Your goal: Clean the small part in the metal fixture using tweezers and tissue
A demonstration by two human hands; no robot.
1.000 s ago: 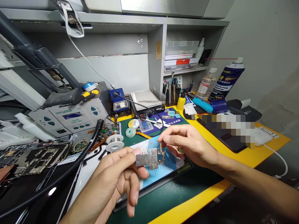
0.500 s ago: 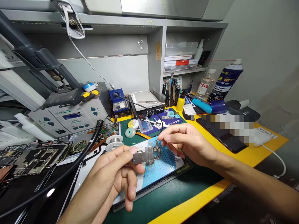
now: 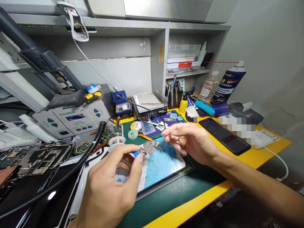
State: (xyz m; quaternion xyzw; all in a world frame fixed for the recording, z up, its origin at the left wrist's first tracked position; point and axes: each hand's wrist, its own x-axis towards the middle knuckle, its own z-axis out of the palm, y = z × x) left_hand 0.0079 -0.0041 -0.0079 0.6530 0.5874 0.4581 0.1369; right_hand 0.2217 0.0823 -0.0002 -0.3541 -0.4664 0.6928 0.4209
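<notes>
My left hand [image 3: 111, 183] pinches a small circuit board [image 3: 150, 147] by its near end, between thumb and forefinger. The board has grey metal shielding, a blue part at the fingertips and fine contacts at its far end. It is held above a blue-and-white printed sheet [image 3: 163, 167]. My right hand [image 3: 192, 137] hovers just right of the board, apart from it, thumb and forefinger drawn together. Whether anything is between those fingertips is too small to make out.
A hot air station [image 3: 76, 118] and its black hose [image 3: 93, 148] stand left, beside opened devices. Solder wire spool [image 3: 117, 140], tape roll [image 3: 132, 134], phone [image 3: 224, 136], spray can [image 3: 228, 84] and clear bottle [image 3: 209, 85] lie around the green mat [image 3: 180, 193].
My left hand has turned over, so its back shows and the circuit board is tilted with its blue part visible. My right hand has shifted slightly right and stays close to the board.
</notes>
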